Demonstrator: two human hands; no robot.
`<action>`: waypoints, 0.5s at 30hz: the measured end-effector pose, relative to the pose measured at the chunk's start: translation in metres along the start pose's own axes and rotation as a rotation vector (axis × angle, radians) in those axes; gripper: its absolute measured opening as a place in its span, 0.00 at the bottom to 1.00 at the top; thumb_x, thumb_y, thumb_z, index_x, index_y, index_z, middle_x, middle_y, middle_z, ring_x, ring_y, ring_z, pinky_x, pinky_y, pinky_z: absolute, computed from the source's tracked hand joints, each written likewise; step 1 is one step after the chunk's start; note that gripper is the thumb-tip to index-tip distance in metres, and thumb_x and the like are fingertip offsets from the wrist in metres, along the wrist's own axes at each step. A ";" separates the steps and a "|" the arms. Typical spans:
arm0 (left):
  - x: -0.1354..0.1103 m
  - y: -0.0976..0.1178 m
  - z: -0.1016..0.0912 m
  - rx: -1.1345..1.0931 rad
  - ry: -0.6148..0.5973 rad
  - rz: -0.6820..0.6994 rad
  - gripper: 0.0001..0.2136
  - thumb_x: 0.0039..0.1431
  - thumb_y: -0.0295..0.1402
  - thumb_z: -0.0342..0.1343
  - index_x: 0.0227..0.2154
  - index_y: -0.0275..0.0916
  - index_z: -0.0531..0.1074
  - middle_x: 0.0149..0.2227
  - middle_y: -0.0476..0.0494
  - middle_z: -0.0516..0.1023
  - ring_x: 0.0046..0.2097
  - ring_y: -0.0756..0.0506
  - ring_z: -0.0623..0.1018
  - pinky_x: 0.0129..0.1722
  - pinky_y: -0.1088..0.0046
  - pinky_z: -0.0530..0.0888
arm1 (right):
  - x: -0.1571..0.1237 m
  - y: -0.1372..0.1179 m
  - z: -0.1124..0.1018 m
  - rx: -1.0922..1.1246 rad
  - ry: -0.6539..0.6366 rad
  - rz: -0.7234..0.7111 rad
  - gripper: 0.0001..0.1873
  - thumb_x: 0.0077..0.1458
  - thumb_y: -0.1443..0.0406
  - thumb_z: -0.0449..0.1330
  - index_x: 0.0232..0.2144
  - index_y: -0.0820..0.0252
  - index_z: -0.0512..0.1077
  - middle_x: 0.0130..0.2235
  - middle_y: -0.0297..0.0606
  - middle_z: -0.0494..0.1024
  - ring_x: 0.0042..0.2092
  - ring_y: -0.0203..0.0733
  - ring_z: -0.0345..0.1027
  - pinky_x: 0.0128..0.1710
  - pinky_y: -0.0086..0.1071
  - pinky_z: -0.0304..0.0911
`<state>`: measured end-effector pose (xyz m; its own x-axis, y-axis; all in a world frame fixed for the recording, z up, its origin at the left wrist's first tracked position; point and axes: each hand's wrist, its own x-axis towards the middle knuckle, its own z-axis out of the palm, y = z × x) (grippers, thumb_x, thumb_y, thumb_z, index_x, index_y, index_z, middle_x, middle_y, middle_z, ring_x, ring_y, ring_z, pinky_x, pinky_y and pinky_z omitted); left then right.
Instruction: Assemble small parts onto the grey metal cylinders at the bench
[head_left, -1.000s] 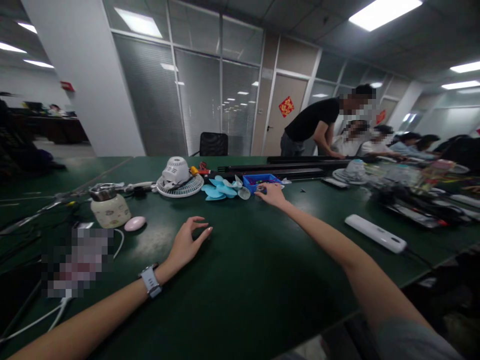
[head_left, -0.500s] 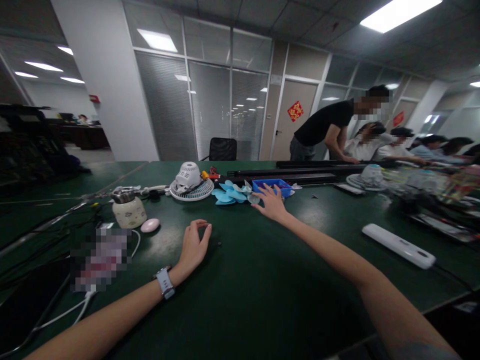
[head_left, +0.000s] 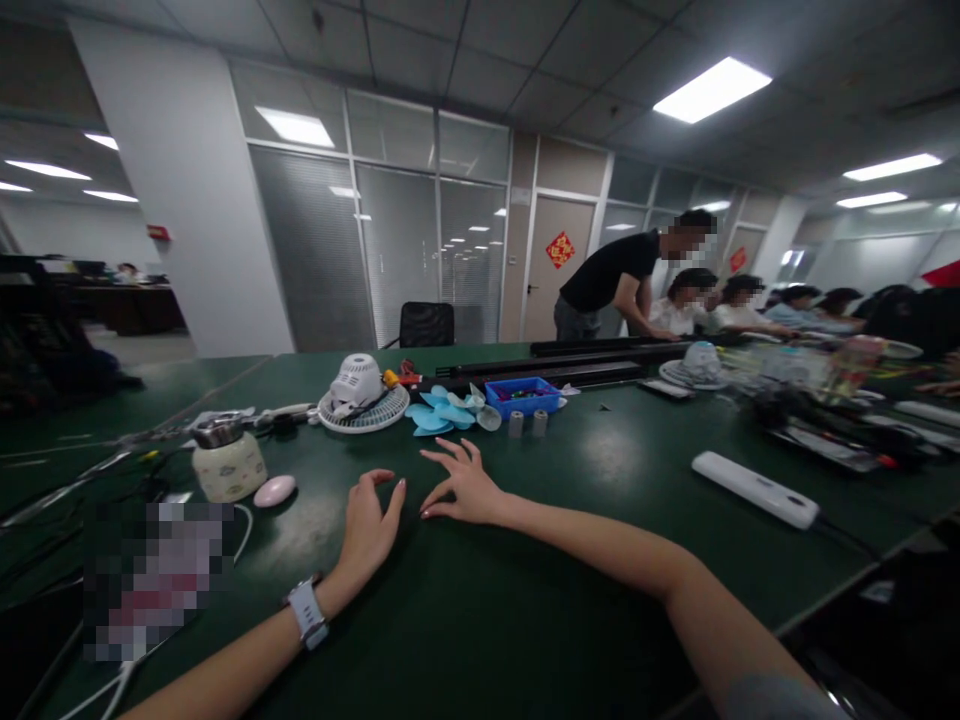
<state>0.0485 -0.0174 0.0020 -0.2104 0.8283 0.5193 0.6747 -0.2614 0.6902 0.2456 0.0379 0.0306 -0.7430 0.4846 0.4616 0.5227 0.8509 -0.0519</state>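
Note:
My left hand (head_left: 371,525), with a white watch (head_left: 307,610) on its wrist, rests on the dark green table (head_left: 525,580), fingers loosely curved and holding nothing. Just to its right, my right hand (head_left: 465,487) has its fingers spread and its fingertips touching the tabletop, also empty. Farther back stand two small grey cylinders (head_left: 527,423). Behind them is a blue tray (head_left: 523,397) of small parts. Light blue fan blades (head_left: 442,410) lie to the tray's left, and a white fan grille with its motor (head_left: 362,395) lies left of those.
A cream jar with a metal lid (head_left: 225,462) and a pink oval object (head_left: 274,490) sit at the left among cables. A white power strip (head_left: 754,488) lies at the right. Several people work at the far right end, one standing in a black shirt (head_left: 611,275).
My right hand has drawn back from the blue tray to the table beside my left hand. Two grey cylinders now show where it was. The left hand has barely moved.

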 end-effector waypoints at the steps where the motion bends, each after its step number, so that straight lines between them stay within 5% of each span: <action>1: 0.000 -0.001 0.000 -0.003 -0.002 -0.005 0.21 0.57 0.50 0.47 0.42 0.37 0.66 0.45 0.35 0.72 0.49 0.36 0.72 0.52 0.52 0.68 | 0.000 0.010 -0.007 -0.014 0.031 0.028 0.12 0.52 0.49 0.62 0.37 0.39 0.79 0.66 0.32 0.56 0.67 0.54 0.39 0.62 0.57 0.33; 7: 0.002 -0.004 -0.001 0.023 -0.042 -0.026 0.23 0.57 0.51 0.47 0.44 0.36 0.65 0.46 0.35 0.72 0.50 0.36 0.71 0.51 0.52 0.69 | -0.023 0.117 -0.070 -0.259 0.392 0.597 0.10 0.55 0.53 0.61 0.37 0.43 0.80 0.61 0.36 0.64 0.65 0.55 0.44 0.60 0.55 0.40; 10: 0.003 -0.005 0.000 0.031 -0.030 -0.018 0.22 0.57 0.50 0.47 0.44 0.36 0.65 0.46 0.34 0.72 0.51 0.36 0.71 0.52 0.53 0.69 | -0.037 0.161 -0.078 -0.337 0.331 0.762 0.11 0.56 0.54 0.60 0.37 0.45 0.80 0.59 0.39 0.67 0.63 0.56 0.47 0.59 0.54 0.42; 15: 0.002 -0.007 0.002 0.021 -0.022 -0.026 0.21 0.56 0.50 0.48 0.42 0.37 0.66 0.45 0.35 0.73 0.50 0.36 0.72 0.52 0.52 0.69 | -0.037 0.182 -0.062 -0.320 0.200 0.726 0.10 0.56 0.54 0.60 0.36 0.43 0.80 0.55 0.38 0.72 0.60 0.53 0.52 0.57 0.55 0.44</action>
<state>0.0441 -0.0127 -0.0026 -0.2127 0.8456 0.4896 0.6836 -0.2293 0.6929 0.3941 0.1625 0.0587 -0.1002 0.8216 0.5612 0.9616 0.2247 -0.1573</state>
